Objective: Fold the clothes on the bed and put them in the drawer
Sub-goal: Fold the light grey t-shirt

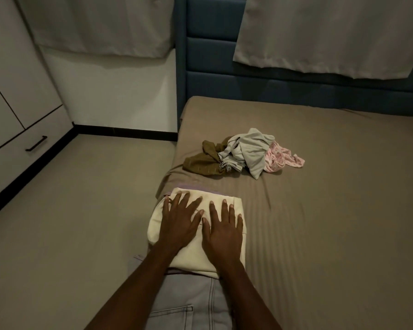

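Note:
A folded cream garment lies at the near left edge of the bed, on top of a lilac piece whose edge shows at its far side. My left hand and my right hand press flat on the cream garment side by side, fingers straight and spread. Farther up the bed sits a loose pile: an olive-brown garment, a pale grey garment and a pink patterned garment. A drawer with a dark handle is shut, low in the white wardrobe at left.
A grey denim garment lies under my forearms at the bed's near edge. The blue padded headboard stands behind the bed, with pale curtains hanging over it. Beige floor runs between bed and wardrobe.

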Demonstrator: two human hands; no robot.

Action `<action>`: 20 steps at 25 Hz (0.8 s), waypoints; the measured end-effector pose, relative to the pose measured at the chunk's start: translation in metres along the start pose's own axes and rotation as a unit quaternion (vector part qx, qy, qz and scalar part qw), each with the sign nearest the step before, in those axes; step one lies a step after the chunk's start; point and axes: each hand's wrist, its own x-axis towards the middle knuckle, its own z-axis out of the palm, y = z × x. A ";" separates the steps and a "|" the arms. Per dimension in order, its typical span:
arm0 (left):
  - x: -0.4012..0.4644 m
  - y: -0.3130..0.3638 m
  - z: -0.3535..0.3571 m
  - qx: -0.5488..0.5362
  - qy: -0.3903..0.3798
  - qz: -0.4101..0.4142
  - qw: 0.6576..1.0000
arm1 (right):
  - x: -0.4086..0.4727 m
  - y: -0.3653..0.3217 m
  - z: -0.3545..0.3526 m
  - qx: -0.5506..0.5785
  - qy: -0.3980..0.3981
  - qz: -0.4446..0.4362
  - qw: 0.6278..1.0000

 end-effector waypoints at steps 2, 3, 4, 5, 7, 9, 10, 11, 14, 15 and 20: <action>0.000 0.001 0.002 -0.003 0.020 0.003 1.000 | 0.002 0.002 -0.001 0.000 -0.009 0.003 1.000; 0.000 0.001 0.002 -0.002 0.030 0.006 1.000 | 0.002 0.002 -0.003 -0.001 -0.008 0.004 1.000; 0.001 0.003 0.001 0.005 0.038 0.005 0.999 | 0.001 0.002 -0.004 0.002 -0.006 0.007 1.000; 0.002 0.005 -0.003 0.019 0.044 -0.002 0.999 | 0.000 0.000 -0.006 0.010 -0.011 0.011 1.000; 0.012 0.017 -0.012 0.066 0.053 -0.017 0.996 | 0.003 0.000 -0.015 0.027 -0.023 0.024 0.999; 0.031 0.033 -0.019 0.099 0.060 -0.028 0.993 | 0.019 0.008 -0.030 0.040 -0.013 0.034 0.999; 0.042 0.042 -0.020 0.090 0.058 -0.024 0.994 | 0.032 0.014 -0.036 0.045 -0.007 0.037 0.998; 0.053 0.051 -0.019 0.075 0.045 -0.016 0.996 | 0.050 0.021 -0.042 0.053 -0.006 0.042 0.998; 0.079 0.072 -0.005 0.042 -0.026 -0.002 0.999 | 0.116 0.045 -0.043 0.074 -0.017 0.083 0.994; 0.083 0.073 0.004 0.038 -0.033 0.001 0.999 | 0.140 0.052 -0.039 0.069 -0.008 0.097 0.993; 0.071 0.062 0.047 -0.059 0.080 -0.004 0.995 | 0.266 0.096 -0.003 -0.006 0.015 0.134 0.991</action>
